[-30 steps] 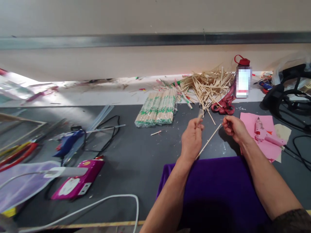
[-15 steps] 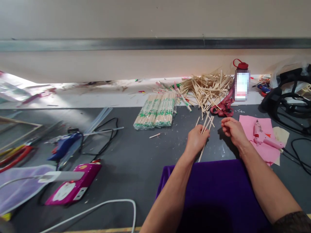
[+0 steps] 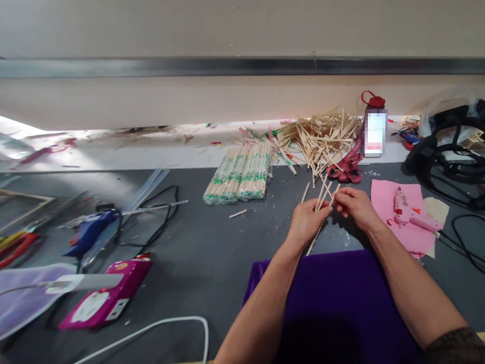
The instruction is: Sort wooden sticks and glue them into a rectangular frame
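Observation:
My left hand [image 3: 307,221] is closed around several thin wooden sticks [image 3: 323,191], which fan out above its thumb and poke out below toward the purple cloth [image 3: 326,288]. Close beside it, my right hand [image 3: 355,206] is pinched, its fingertips at one pale stick [image 3: 336,191] that slants across to the left thumb. The two hands nearly touch over the grey table. Behind them lies a large heap of loose wooden sticks [image 3: 326,136]. A red patterned strap [image 3: 346,172] curls in front of that heap.
Wrapped chopsticks [image 3: 238,174] lie left of the hands. A pink glue gun [image 3: 411,212] rests on pink sheets [image 3: 379,194] at right. A red-capped bottle [image 3: 375,101] stands behind. Further left are a blue glue gun [image 3: 93,232], a magenta power strip [image 3: 109,298] and cables.
My right hand has moved left to meet the sticks in my left hand and now pinches one. The camera view has turned slightly, shifting the table things leftward.

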Motion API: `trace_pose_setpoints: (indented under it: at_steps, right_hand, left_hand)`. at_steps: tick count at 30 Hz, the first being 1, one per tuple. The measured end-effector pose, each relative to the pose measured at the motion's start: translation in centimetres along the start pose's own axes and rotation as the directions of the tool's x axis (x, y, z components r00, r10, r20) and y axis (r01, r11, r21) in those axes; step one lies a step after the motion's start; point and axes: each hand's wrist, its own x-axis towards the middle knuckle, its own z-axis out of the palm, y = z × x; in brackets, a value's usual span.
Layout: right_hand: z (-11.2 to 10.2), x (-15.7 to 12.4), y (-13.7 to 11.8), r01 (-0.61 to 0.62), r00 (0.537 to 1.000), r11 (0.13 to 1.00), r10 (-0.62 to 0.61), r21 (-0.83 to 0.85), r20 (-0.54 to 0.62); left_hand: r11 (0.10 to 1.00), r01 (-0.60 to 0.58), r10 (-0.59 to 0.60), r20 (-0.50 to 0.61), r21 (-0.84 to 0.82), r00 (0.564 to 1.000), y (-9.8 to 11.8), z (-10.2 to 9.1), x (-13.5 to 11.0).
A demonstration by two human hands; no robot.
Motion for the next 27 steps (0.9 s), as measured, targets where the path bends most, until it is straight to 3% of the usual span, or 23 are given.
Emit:
trace_pose_setpoints:
  at_steps: [9, 12, 15, 20, 24, 26, 27]
  right_hand:
    - [0.2, -0.5, -0.4, 0.063, 0.998, 0.995, -0.064, -0.074, -0.005]
    - [0.0, -0.5, -0.3, 0.083, 0.996, 0.975, -0.091, -0.207, -0.027]
    - [0.2, -0.5, -0.3, 0.133, 0.973, 0.874, -0.204, -0.468, -0.104]
    - [1.0, -0.7, -0.4, 0.220, 0.871, 0.634, -0.469, -0.741, -0.143]
    - [0.4, -0.5, -0.6, 0.253, 0.827, 0.587, -0.544, -0.769, -0.143]
    - [-0.6, -0.2, -0.8, 0.254, 0.787, 0.621, -0.579, -0.741, -0.216]
    - [-1.1, 0.0, -1.0, 0.247, 0.779, 0.679, -0.564, -0.692, -0.275]
  left_hand:
    - [0.982, -0.101, 0.106, -0.019, 0.161, 0.994, 1.5, -0.1, -0.6]
    - [0.969, -0.128, 0.132, -0.003, 0.210, 0.991, 1.7, -0.1, -0.7]
    - [0.949, -0.154, 0.157, 0.010, 0.275, 0.988, 1.7, -0.1, -0.6]
    - [0.928, -0.183, 0.184, 0.028, 0.326, 0.983, 1.9, 0.0, -0.4]
    - [0.957, -0.193, 0.182, 0.067, 0.219, 0.981, 2.0, 0.0, -0.4]
    - [0.990, -0.132, 0.127, 0.103, 0.042, 0.987, 2.0, -0.3, -0.5]
    - [0.994, -0.077, 0.086, 0.114, -0.081, 0.990, 2.0, -0.5, -0.5]
